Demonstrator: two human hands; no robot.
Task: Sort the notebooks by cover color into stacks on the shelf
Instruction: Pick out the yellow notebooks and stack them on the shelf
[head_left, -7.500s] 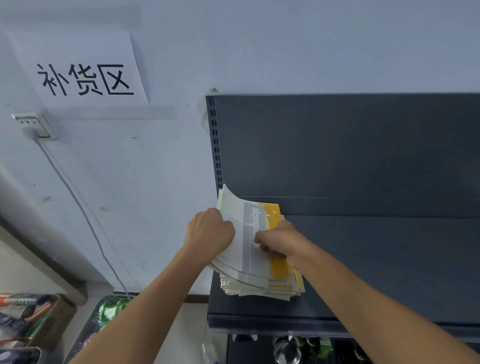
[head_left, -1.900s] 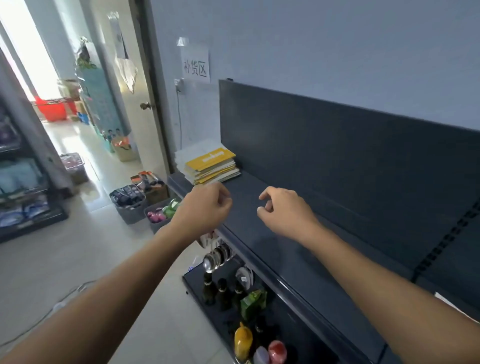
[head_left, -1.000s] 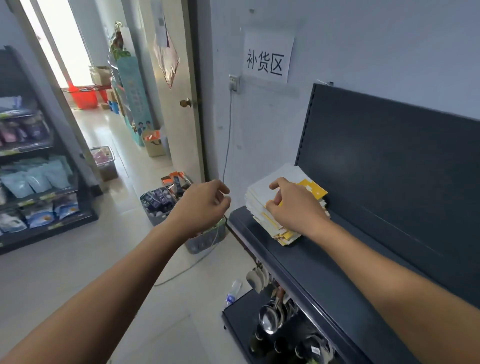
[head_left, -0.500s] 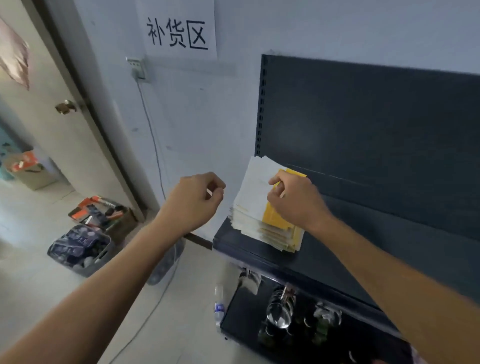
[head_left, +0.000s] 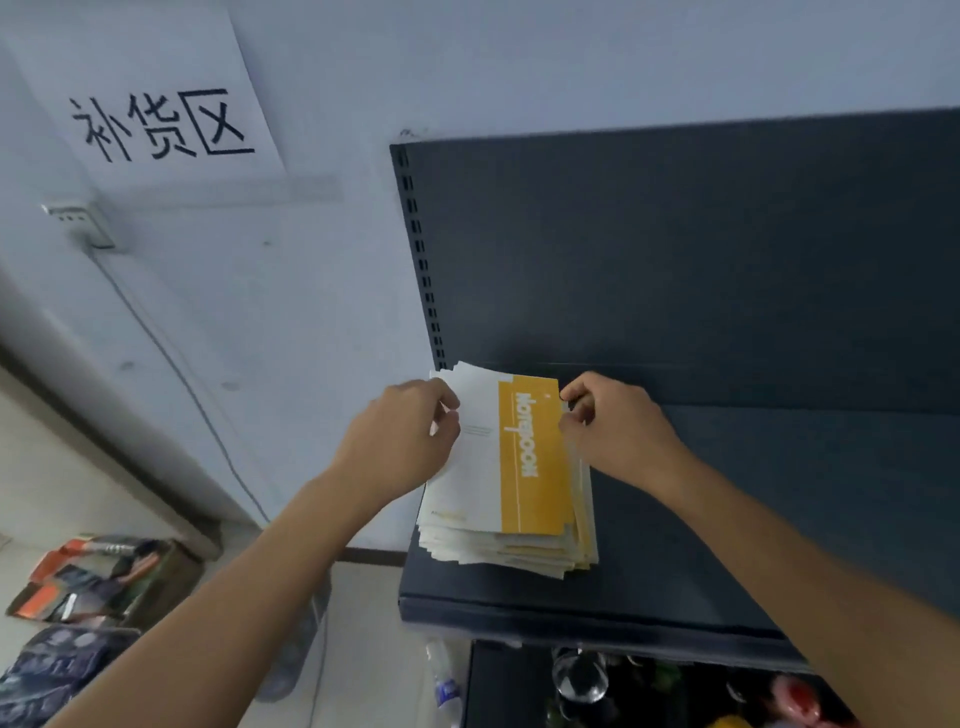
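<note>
A stack of thin notebooks (head_left: 506, 540) lies at the left end of the dark shelf (head_left: 727, 519). The top notebook (head_left: 524, 457) has a white cover with a broad yellow band and white lettering. My left hand (head_left: 400, 436) pinches the left edge of that top notebook near its far corner. My right hand (head_left: 613, 426) has its fingertips curled on the right edge of the same cover, near the far right corner. Lower notebooks show white and yellow edges; their covers are hidden.
The shelf's dark back panel (head_left: 675, 249) rises behind the stack, and shelf surface extends to the right. A paper sign (head_left: 156, 119) and a wall socket (head_left: 78, 223) with a cable are on the wall at left. Boxes of goods (head_left: 98, 582) stand on the floor; bottles (head_left: 582, 680) sit below.
My left hand came in from the left and took the top notebook's left edge. My right hand slid from the cover's middle to its right edge. The view swung toward the stack.
</note>
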